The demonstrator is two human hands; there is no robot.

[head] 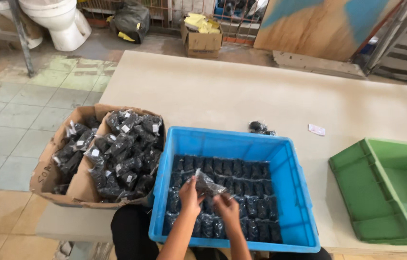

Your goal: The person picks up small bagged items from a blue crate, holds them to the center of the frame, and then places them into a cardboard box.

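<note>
Packet pinched between both hands over the blue crate

One clear packet of dark parts is gripped by the left hand and right hand, above rows of like packets lining the crate floor, too many to count. One cardboard box heaped with packets overhangs the table's left edge; one green crate sits at the right edge; one loose packet and one white slip lie behind

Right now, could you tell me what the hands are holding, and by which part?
Both hands, left and right, hold one small clear packet of dark parts over the blue crate, each grip near an end.
</note>
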